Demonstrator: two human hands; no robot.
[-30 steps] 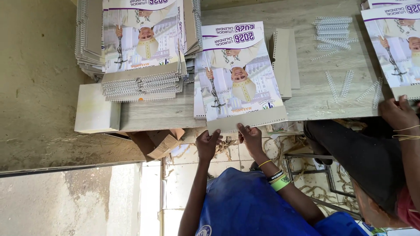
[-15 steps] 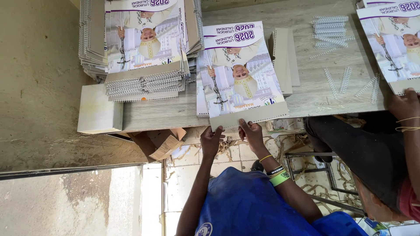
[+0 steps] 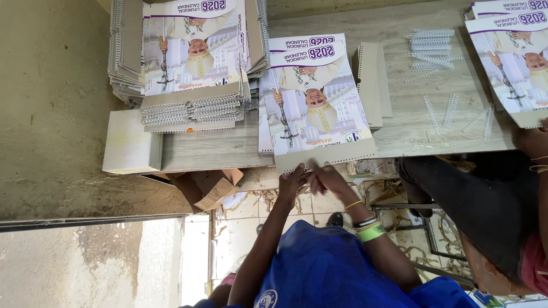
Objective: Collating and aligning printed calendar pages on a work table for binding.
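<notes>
Fingertips (image 3: 311,171) pinching calendar (image 3: 317,102) edge (wrists bent).

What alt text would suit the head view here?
Both hands, left hand and right hand, meet at the punched lower edge of a wall calendar lying on a wooden table. A stack of bound calendars and loose wire coils lie alongside.

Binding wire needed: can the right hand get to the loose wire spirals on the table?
Probably yes. The right hand is at the calendar's near edge, and only bare table lies between it and the loose wire spirals; nothing stands across.
</notes>
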